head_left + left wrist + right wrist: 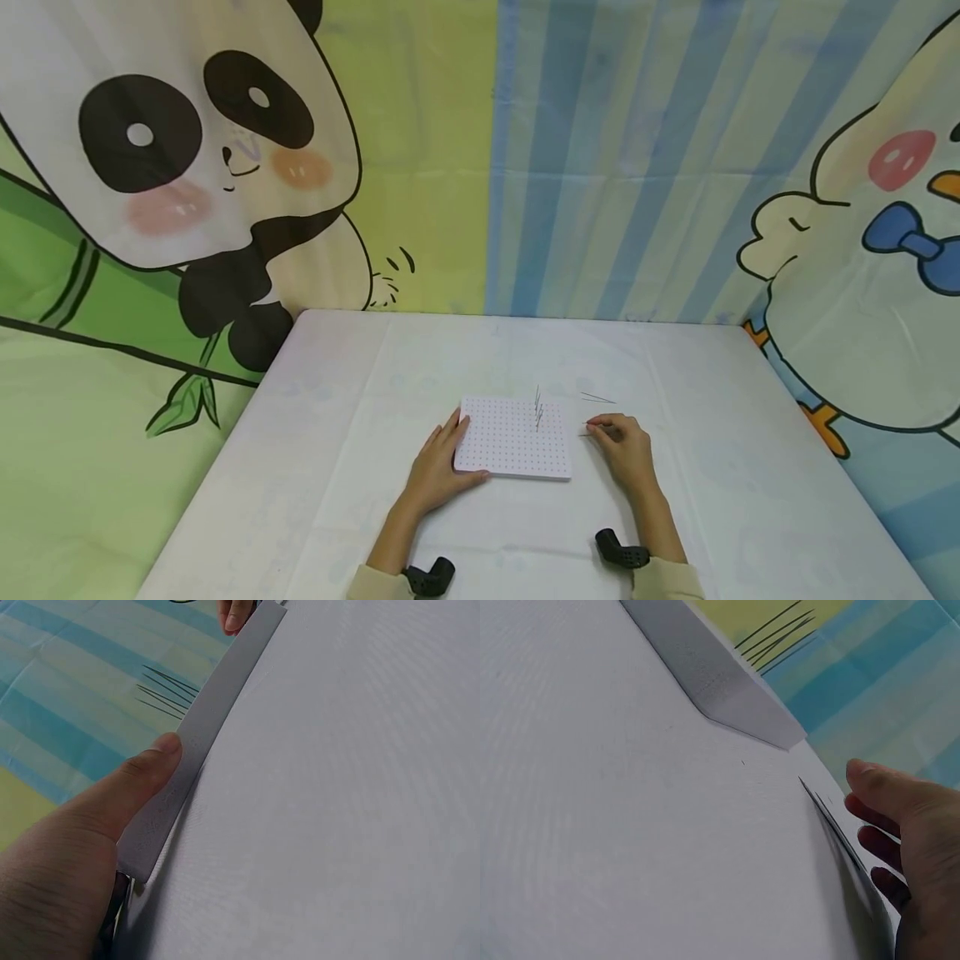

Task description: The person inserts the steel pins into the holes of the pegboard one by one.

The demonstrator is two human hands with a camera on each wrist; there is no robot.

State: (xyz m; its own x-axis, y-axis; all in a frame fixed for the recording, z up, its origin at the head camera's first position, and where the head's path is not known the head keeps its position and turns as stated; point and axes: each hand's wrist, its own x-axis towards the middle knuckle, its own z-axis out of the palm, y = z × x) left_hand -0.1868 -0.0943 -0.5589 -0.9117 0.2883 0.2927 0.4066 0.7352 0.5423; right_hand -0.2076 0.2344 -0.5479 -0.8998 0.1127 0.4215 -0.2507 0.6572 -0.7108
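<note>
A white pegboard (502, 450) with rows of small holes lies on the table. Several thin dark needles (537, 408) stand in it, lined up right of its middle. My left hand (438, 471) holds the board's near left corner, its thumb (161, 754) along the front edge and the fingers at the left side. Right of the board, my right hand (628, 450) is low over the table with loosely bent fingers. Thin needles (832, 825) lie close beside its fingertips in the right wrist view; none shows between thumb and fingers there.
Two more thin needles (598, 398) lie on the white-covered table (360, 500), beyond my right hand. A printed curtain (420, 167) with a panda and stripes hangs behind the table. Each wrist carries a black device (621, 550).
</note>
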